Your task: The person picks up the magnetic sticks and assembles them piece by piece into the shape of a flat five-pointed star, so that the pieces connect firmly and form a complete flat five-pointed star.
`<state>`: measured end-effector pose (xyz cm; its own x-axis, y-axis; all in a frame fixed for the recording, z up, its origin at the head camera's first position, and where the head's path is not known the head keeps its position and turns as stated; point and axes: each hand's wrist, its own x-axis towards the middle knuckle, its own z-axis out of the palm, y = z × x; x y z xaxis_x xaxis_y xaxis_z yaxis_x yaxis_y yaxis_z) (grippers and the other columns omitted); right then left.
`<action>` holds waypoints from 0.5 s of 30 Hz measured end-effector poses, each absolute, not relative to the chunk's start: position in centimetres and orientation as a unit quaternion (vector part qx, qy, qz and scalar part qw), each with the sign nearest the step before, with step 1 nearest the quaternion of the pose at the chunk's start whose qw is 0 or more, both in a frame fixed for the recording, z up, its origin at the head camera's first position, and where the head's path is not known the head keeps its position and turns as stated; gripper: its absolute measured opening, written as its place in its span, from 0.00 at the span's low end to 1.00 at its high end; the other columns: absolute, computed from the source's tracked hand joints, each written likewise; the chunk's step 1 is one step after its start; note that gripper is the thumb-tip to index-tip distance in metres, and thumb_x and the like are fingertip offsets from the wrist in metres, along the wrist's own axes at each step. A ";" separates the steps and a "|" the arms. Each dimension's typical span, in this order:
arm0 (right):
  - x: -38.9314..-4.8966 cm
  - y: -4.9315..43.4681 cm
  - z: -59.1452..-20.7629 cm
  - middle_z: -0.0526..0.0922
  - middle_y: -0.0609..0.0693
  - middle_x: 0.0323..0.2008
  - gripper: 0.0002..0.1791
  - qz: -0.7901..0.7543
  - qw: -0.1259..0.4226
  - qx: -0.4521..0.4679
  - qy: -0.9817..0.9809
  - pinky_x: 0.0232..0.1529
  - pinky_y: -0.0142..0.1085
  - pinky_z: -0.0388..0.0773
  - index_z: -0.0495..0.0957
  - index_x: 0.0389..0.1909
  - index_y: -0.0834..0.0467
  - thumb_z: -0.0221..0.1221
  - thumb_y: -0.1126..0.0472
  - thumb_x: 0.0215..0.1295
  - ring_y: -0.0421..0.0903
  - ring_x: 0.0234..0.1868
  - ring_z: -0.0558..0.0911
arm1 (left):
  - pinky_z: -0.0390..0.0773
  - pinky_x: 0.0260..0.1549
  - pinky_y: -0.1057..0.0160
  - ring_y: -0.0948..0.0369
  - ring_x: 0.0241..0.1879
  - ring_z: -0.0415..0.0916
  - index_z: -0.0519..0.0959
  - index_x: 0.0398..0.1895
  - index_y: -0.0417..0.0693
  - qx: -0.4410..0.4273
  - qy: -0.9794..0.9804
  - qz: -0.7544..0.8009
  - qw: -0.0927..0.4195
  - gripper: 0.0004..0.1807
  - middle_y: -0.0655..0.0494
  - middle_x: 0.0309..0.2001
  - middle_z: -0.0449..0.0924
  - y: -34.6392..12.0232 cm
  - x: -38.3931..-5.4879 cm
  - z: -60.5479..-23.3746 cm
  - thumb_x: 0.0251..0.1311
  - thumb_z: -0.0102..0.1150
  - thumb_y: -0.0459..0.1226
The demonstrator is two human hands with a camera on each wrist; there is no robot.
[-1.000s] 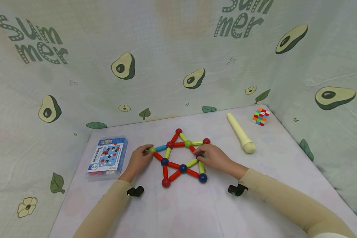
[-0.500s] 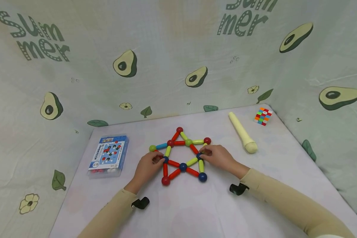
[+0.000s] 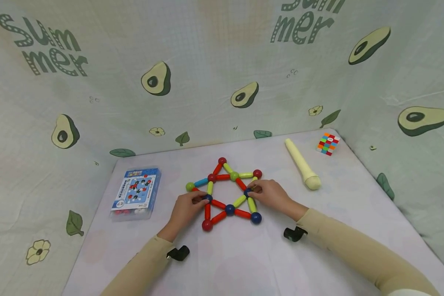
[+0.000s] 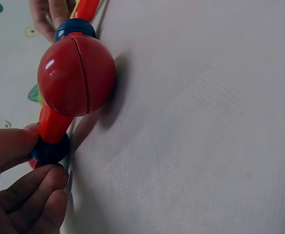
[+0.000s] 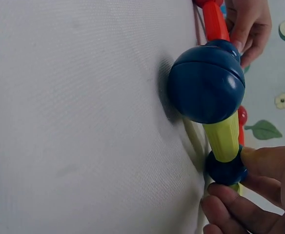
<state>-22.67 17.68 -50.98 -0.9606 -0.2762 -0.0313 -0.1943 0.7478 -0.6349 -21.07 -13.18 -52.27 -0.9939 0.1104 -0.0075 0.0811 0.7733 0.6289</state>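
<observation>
A star-shaped frame of coloured magnetic rods [image 3: 218,204] and balls lies on the table. My left hand [image 3: 186,209] pinches a dark blue ball [image 4: 52,150] at the frame's left inner corner, thumb on one side and fingertips on the other. On the opposite side, my right hand [image 3: 271,197] pinches another dark blue ball [image 5: 225,168] between thumb and fingers. A red ball [image 3: 207,225] forms the near left tip, and a larger-looking blue ball [image 3: 256,218] the near right one. The green ball [image 3: 190,186] at the left tip joins a blue rod [image 3: 201,182]. My left fingers partly hide a red rod there.
To the left lies a clear plastic box with a blue picture label [image 3: 136,193]. A pale yellow baton-like stick [image 3: 301,164] rests behind my right hand. A colourful puzzle cube [image 3: 328,144] sits near the back right corner. Printed cloth walls [image 3: 200,119] stand behind the table.
My left hand has left the green ball and moved right to the dark blue ball, which it now pinches. The frame's near side has shifted slightly right. My right hand stays at its ball.
</observation>
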 end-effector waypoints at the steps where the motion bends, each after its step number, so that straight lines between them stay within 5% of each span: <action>1: -22.7 17.6 -51.0 0.87 0.43 0.35 0.13 -0.333 0.062 -0.126 0.932 0.40 0.38 0.80 0.86 0.49 0.52 0.69 0.55 0.66 0.40 0.36 0.82 | 0.82 0.38 0.63 0.61 0.37 0.77 0.86 0.55 0.56 0.054 0.942 0.332 0.021 0.17 0.62 0.36 0.83 -13.1 -21.1 -52.3 0.62 0.71 0.41; 15: -23.0 16.8 -51.4 0.88 0.43 0.34 0.12 -0.346 0.047 -0.125 0.929 0.41 0.39 0.80 0.85 0.47 0.52 0.70 0.54 0.65 0.39 0.35 0.84 | 0.81 0.37 0.65 0.62 0.36 0.77 0.87 0.53 0.58 0.044 0.940 0.338 0.031 0.16 0.64 0.35 0.84 -12.6 -21.3 -52.2 0.61 0.72 0.42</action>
